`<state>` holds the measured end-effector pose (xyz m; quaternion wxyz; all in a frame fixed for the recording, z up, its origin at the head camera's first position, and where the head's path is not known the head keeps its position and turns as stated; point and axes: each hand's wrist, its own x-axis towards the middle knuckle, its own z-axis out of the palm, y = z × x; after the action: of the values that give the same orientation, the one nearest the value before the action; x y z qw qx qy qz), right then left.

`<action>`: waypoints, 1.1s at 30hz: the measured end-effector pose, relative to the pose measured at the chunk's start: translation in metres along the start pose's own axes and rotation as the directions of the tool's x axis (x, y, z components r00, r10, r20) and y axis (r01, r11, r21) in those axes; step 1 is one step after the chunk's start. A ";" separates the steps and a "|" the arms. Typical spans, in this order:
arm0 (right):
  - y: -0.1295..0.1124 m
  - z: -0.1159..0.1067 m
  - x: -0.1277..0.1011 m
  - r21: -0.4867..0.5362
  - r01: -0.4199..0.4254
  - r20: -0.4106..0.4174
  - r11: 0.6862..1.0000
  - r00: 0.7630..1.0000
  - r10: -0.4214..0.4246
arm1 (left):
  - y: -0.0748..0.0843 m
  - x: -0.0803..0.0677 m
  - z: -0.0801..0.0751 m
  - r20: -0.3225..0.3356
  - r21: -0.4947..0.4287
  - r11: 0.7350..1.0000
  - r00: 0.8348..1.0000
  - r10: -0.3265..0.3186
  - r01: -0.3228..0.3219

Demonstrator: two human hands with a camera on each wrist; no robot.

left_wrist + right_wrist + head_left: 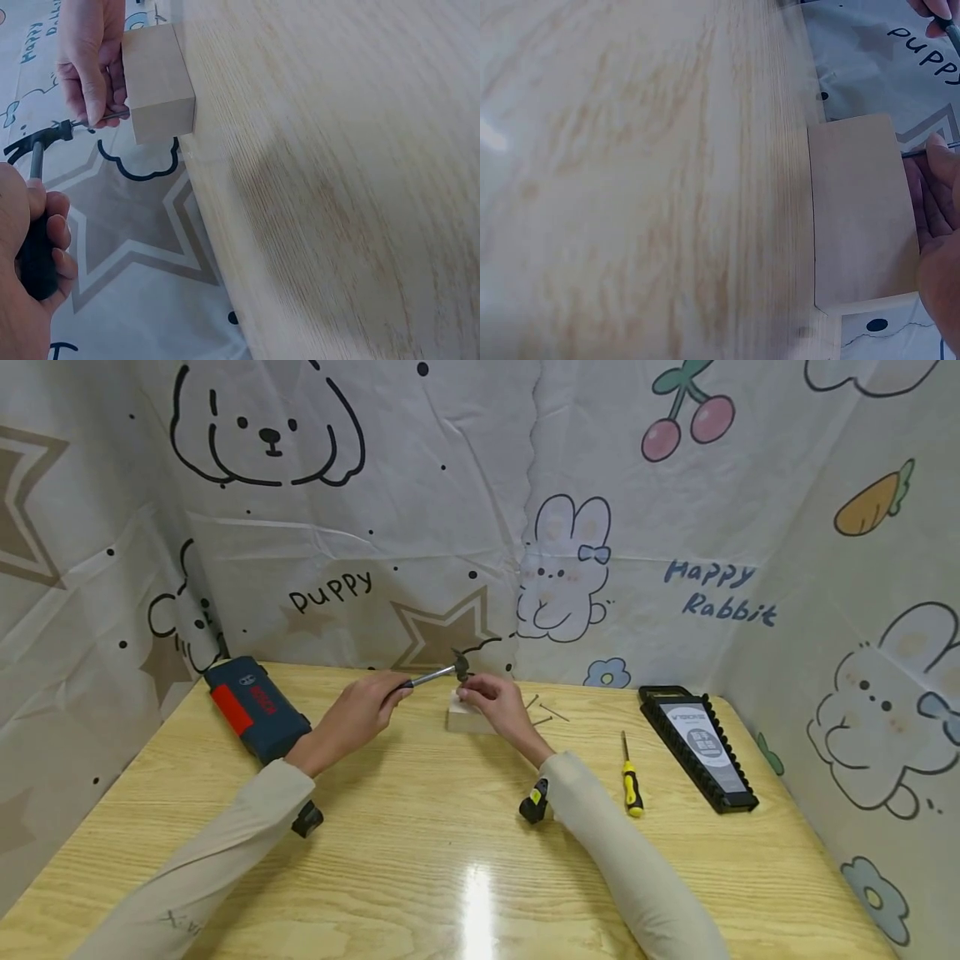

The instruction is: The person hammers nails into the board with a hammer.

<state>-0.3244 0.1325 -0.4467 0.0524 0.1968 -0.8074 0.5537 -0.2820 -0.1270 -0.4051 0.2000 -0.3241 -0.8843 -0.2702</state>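
Note:
My left hand (pixel 392 694) grips the black handle of a small hammer (pixel 437 674); its head hovers just above the right hand's fingertips. My right hand (pixel 467 695) pinches a thin nail (pixel 112 116) upright against the top of a pale wooden block (pixel 467 721) lying on the table. The left wrist view has the left hand (pixel 34 247) round the hammer (pixel 36 144), with the block (pixel 157 82) and the right hand (pixel 94 64) beyond. In the right wrist view the block (pixel 859 210) lies beside the right hand's fingers (pixel 934 195).
A blue and red tool case (pixel 255 706) lies at the back left of the wooden table (pixel 420 877). Loose nails (pixel 546 713) lie right of the block. A yellow-handled screwdriver (pixel 631 778) and a black socket tray (pixel 697 745) are at the right. Printed sheets wall three sides.

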 end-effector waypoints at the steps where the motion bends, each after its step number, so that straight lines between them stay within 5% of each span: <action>1: 0.000 0.000 0.000 0.001 0.000 0.000 1.000 1.000 0.000 | 0.000 0.000 0.000 0.000 -0.004 1.000 1.000 -0.001 0.001; 9: -0.001 -0.001 0.000 0.095 -0.038 0.010 0.995 0.999 0.038 | 0.000 -0.002 0.001 -0.018 -0.028 1.000 1.000 0.005 -0.006; 24: 0.003 0.002 0.000 0.080 -0.024 -0.003 0.996 1.000 0.025 | 0.003 0.003 -0.011 0.021 -0.024 1.000 1.000 -0.001 0.001; 28: 0.004 0.003 -0.001 0.067 -0.006 -0.015 0.998 1.000 0.007 | 0.004 0.007 -0.012 -0.056 -0.033 0.999 0.998 0.018 -0.020; 33: 0.005 0.003 -0.001 0.067 0.003 -0.017 0.998 1.000 -0.002 | 0.006 0.009 -0.010 -0.211 -0.129 0.991 0.977 0.010 -0.038</action>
<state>-0.3248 0.1314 -0.4526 0.0535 0.1946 -0.7878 0.5820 -0.2828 -0.1246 -0.3907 0.2733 -0.3170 -0.8344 -0.3586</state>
